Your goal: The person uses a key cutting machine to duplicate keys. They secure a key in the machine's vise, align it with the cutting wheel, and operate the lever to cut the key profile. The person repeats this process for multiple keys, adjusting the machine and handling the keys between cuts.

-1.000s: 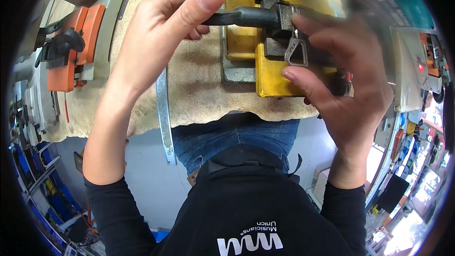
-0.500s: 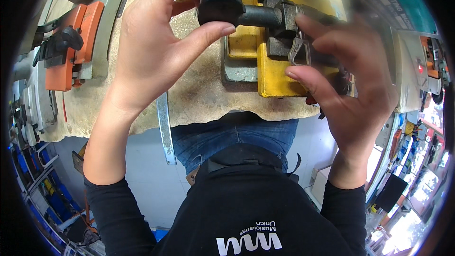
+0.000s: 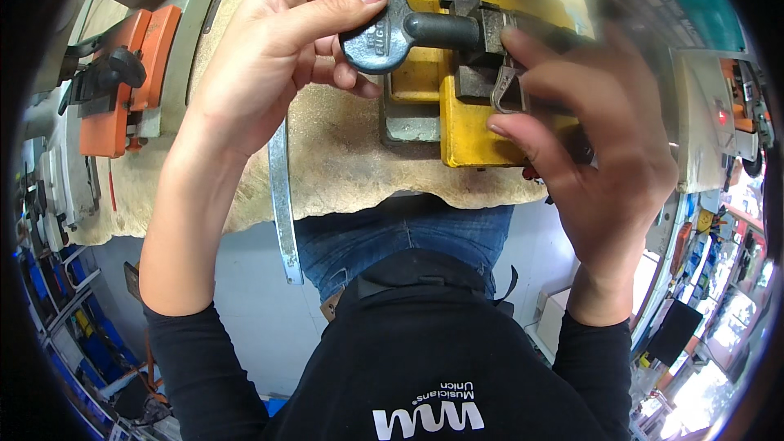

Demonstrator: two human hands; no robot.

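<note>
My left hand [image 3: 261, 57] grips the round black knob [image 3: 377, 42] of a clamp, its thumb on the knob's upper edge and the other fingers curled beneath. A thick dark shaft joins the knob to the dark metal clamp [image 3: 476, 82] on a yellow carriage [image 3: 469, 135]. At the clamp's right side is a silver key [image 3: 500, 100] with an open, looped head. My right hand [image 3: 600, 118] pinches around it, forefinger at the jaw and thumb by the head. The key's blade is mostly hidden by the jaw and fingers.
A machine with a teal panel [image 3: 682, 0] rises at the right. To the left stands another machine with an orange carriage [image 3: 102, 122] and black knob. A flat metal strip [image 3: 283, 204] overhangs the worn bench edge [image 3: 351, 184]. Stocked racks line both sides.
The knob has turned so its flat face shows. My left thumb has gone from below the knob to its upper edge. The key's head has shifted slightly left, with my right hand beside it.
</note>
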